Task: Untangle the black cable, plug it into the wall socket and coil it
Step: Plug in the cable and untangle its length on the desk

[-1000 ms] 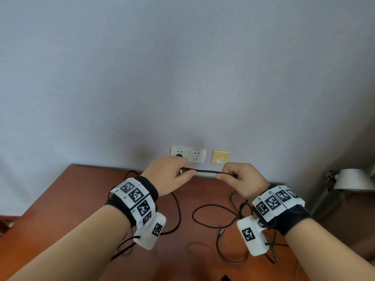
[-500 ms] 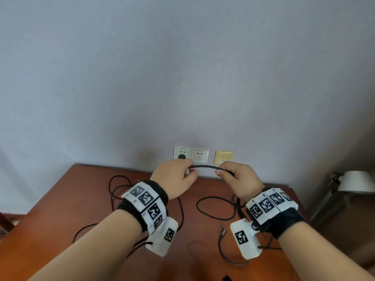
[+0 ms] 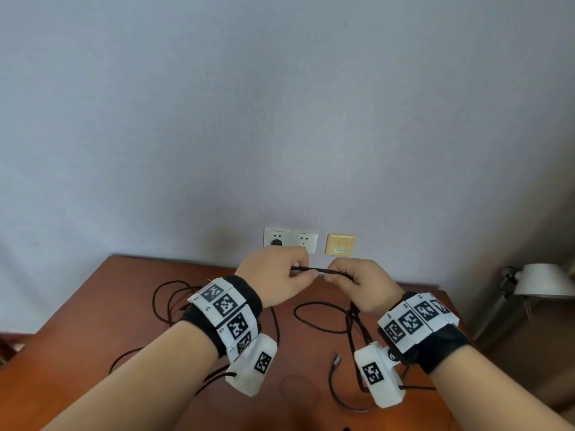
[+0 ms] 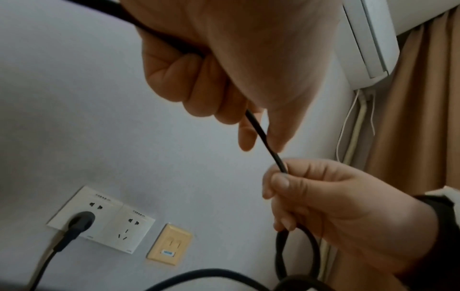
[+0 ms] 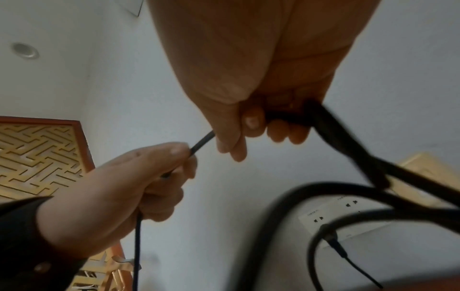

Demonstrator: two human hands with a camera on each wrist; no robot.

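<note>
A short run of the black cable [image 3: 311, 269] stretches between my two hands above the back of the table. My left hand [image 3: 273, 283] pinches it between thumb and curled fingers [image 4: 199, 92]. My right hand [image 3: 357, 283] grips the cable [image 5: 200, 144] and holds several gathered loops that hang below the fist [image 4: 293, 254]. The cable's black plug [image 3: 276, 242] sits in the left white wall socket [image 3: 277, 236]. Loose cable lies in loops on the table [image 3: 161, 306], with a small connector end [image 3: 336, 359] near my right wrist.
The red-brown table [image 3: 93, 306] butts against the grey wall. A second white socket [image 3: 304, 241] and a yellow wall plate [image 3: 339, 244] sit right of the plug. A white lamp [image 3: 541, 281] stands off the table's right edge. Curtain [image 4: 423, 118] hangs at right.
My hands have come closer together, so the cable span between them is shorter. Both hands keep their grip on it.
</note>
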